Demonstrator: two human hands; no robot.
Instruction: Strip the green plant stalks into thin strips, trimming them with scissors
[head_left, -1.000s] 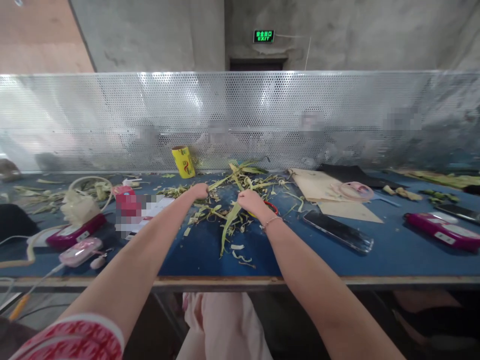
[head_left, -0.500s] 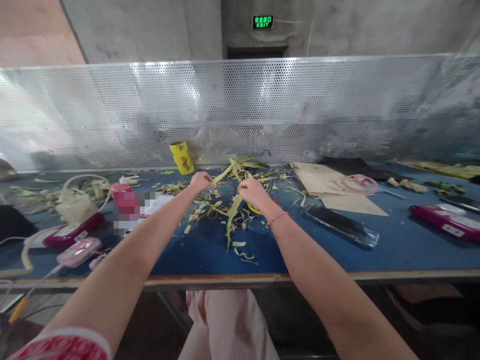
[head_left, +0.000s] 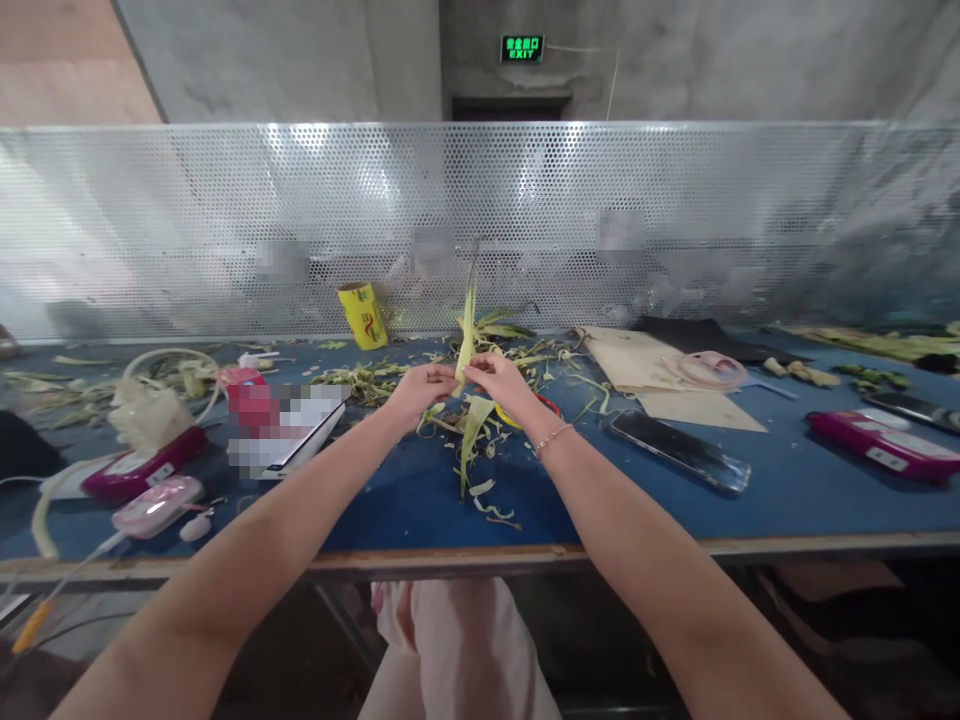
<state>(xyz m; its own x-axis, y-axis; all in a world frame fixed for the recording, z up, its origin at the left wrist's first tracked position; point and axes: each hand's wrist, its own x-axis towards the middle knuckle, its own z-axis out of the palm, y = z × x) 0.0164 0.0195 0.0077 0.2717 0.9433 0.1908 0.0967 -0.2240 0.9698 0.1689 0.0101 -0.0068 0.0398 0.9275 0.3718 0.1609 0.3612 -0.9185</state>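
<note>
A long pale-green leaf strip [head_left: 468,325], like corn husk, stands nearly upright in front of me, its thin tip pointing away. My left hand [head_left: 424,388] pinches its lower end from the left. My right hand [head_left: 499,380] pinches the same end from the right, so the fingertips nearly meet. Just below them, another leaf piece [head_left: 472,435] lies among pale scraps. A yellow and red round object [head_left: 551,404] is partly hidden behind my right hand. More green leaves [head_left: 506,325] lie behind the hands.
Farther back stands a yellow roll [head_left: 362,316] near a perforated metal screen [head_left: 300,200]. On the right are brown paper [head_left: 630,360], a dark phone [head_left: 682,452] and a purple device [head_left: 885,445]. A tilted phone [head_left: 307,430] and a pink case [head_left: 159,505] occupy the left.
My left hand has moved right and nearer, meeting my right hand at the strip's lower end. The strip has swung from a slant to nearly upright.
</note>
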